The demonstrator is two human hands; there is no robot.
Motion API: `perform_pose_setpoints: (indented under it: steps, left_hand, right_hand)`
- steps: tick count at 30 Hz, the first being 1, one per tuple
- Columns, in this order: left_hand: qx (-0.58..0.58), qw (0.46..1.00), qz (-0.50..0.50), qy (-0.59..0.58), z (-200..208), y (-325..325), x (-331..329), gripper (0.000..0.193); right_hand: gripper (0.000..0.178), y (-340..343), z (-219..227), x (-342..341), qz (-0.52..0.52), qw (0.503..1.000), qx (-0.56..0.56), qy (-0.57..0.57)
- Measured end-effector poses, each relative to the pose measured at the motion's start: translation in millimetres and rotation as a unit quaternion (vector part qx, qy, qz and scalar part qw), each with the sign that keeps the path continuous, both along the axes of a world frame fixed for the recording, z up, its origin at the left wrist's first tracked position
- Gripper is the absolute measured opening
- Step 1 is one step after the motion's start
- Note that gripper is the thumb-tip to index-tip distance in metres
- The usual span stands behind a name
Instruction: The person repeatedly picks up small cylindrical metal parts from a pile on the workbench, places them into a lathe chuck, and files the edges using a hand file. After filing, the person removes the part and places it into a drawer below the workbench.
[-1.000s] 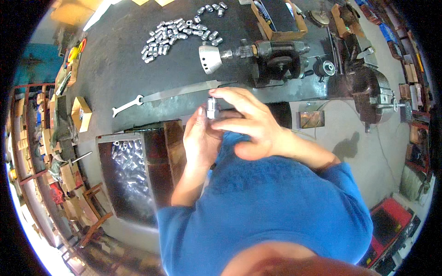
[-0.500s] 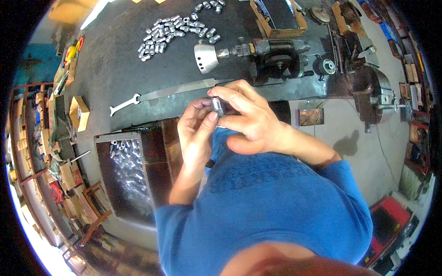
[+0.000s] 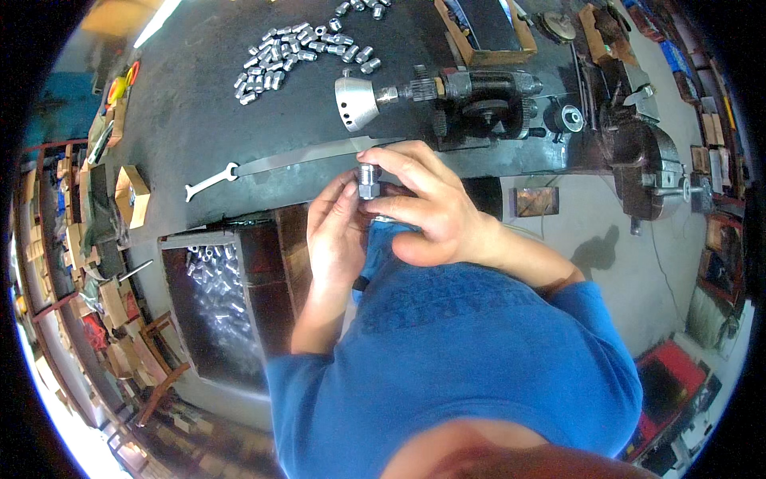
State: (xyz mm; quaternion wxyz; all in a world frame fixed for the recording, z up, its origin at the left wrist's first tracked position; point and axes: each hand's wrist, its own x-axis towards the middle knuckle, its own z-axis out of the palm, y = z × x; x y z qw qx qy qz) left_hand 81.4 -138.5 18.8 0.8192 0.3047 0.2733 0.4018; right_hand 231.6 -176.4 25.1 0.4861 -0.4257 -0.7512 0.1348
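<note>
Threaded metal fitting (image 3: 369, 184) is held to the right of the wrench (image 3: 211, 182), hex end nearer the body. Right hand (image 3: 435, 209) pinches it end to end between two fingers; left hand (image 3: 333, 227) curls at its left flank, contact cannot be told. Judgement: light, even end pressure, fingertips off the threads, should keep it steady and visible.

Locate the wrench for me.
In the head view, the wrench lies on the bench, to the left of the left hand, at the flat strip's left end.
</note>
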Motion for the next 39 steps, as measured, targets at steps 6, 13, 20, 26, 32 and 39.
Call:
perform_pose_setpoints:
  steps: [6, 13, 20, 26, 32, 39]
  left_hand:
    - [0.095, 0.991, 0.047, 0.08, 2.6, 2.5, 1.9, 0.028]
    - [0.202, 0.96, 0.096, 0.171, -13.2, 56.2, -15.5, 0.02]
    - [0.213, 0.972, 0.031, 0.093, -5.0, 94.8, 8.5, 0.018]
    - [0.192, 0.974, -0.04, 0.11, -3.5, 103.6, 5.3, 0.023]
    - [0.238, 0.965, -0.052, 0.094, -0.2, 103.0, 5.4, 0.015]
    - [0.33, 0.933, -0.065, 0.127, 6.2, 106.7, 2.6, 0.016]
  right_hand:
    - [0.036, 2.8, -0.2, -0.9, -0.005, 1.0, -0.018, -0.02]
    - [0.036, -25.4, -17.0, 37.3, -0.038, 0.997, -0.065, 0.015]
    - [0.031, -81.1, -48.1, 102.4, -0.226, 0.953, -0.203, 0.007]
    - [0.03, -91.8, -61.1, 148.6, -0.273, 0.91, -0.229, 0.211]
    - [0.029, -60.2, -77.0, 172.7, -0.239, 0.822, -0.201, 0.477]
    - [0.022, -21.8, -98.1, 153.8, -0.251, 0.636, -0.11, 0.721]
